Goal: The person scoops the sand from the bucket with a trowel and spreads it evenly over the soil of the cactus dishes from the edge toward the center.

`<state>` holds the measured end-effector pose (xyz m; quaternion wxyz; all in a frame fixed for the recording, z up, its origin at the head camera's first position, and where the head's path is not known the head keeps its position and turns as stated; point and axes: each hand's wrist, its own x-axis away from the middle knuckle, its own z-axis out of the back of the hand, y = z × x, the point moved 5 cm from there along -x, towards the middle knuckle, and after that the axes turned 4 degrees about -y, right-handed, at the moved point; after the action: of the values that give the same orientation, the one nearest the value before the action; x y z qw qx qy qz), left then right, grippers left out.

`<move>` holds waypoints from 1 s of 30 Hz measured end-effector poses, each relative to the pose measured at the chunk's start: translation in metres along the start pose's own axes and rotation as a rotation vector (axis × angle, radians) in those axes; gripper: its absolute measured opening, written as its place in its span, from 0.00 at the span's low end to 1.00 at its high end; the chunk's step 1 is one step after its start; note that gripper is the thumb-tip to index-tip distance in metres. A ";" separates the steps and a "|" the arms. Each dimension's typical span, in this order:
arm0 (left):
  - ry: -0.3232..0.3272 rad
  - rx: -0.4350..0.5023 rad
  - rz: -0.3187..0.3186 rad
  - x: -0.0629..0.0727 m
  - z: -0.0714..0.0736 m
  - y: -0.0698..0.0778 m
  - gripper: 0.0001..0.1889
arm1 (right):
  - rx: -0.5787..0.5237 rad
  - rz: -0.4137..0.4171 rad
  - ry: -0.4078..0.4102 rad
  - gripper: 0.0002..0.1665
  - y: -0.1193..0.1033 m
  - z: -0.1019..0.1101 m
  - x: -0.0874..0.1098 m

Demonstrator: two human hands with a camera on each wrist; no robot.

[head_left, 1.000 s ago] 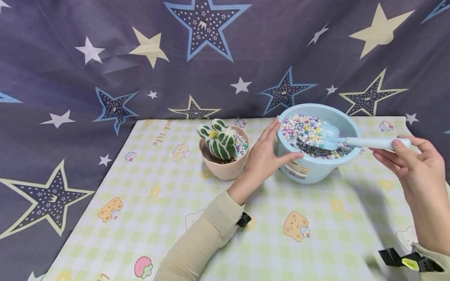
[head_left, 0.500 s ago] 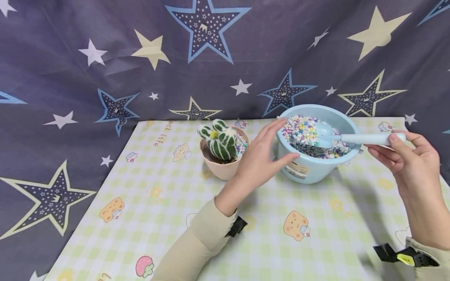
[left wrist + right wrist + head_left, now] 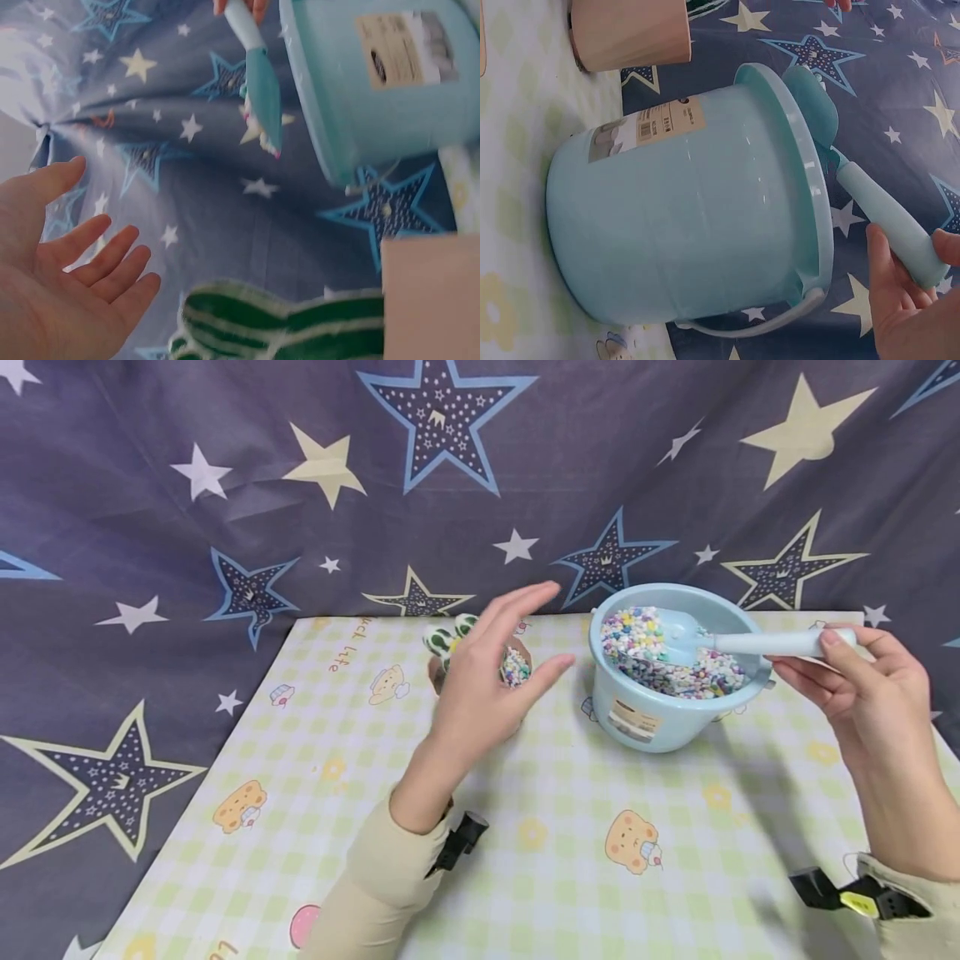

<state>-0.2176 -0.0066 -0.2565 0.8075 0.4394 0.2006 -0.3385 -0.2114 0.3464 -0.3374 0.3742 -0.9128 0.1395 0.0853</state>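
Observation:
My right hand (image 3: 877, 710) grips the pale blue handle of a small scoop (image 3: 780, 643) between thumb and fingers. The scoop's blade, loaded with multicoloured pebbles (image 3: 262, 139), is held over a light blue bucket (image 3: 652, 718). More pebbles (image 3: 697, 681) fill part of the bucket. My left hand (image 3: 480, 693) is in the air left of the bucket, fingers spread and holding nothing. It hides much of a potted cactus (image 3: 438, 639) in the head view. The cactus's peach pot (image 3: 630, 34) also shows in the right wrist view.
A green-and-white checked cloth (image 3: 562, 860) with cartoon prints covers the table. Behind it hangs a dark curtain (image 3: 450, 535) with stars. The bucket's thin handle (image 3: 757, 326) hangs down its side.
My left hand has left the bucket's rim and moved left, in front of the cactus. My right hand has shifted the loaded scoop slightly left and up.

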 end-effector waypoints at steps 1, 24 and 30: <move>0.020 0.003 -0.004 0.001 0.005 -0.001 0.30 | -0.010 -0.008 -0.003 0.08 0.001 -0.002 0.000; 0.162 -0.030 0.282 0.032 0.062 -0.086 0.36 | -0.014 -0.239 -0.098 0.11 0.033 -0.036 -0.026; 0.109 0.008 0.456 0.046 0.060 -0.114 0.45 | 0.031 -0.293 -0.119 0.10 0.043 -0.043 -0.032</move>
<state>-0.2672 -0.1186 -0.3181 0.8493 0.4942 0.1382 -0.1237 -0.2527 0.2927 -0.3270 0.4042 -0.9109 -0.0161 0.0815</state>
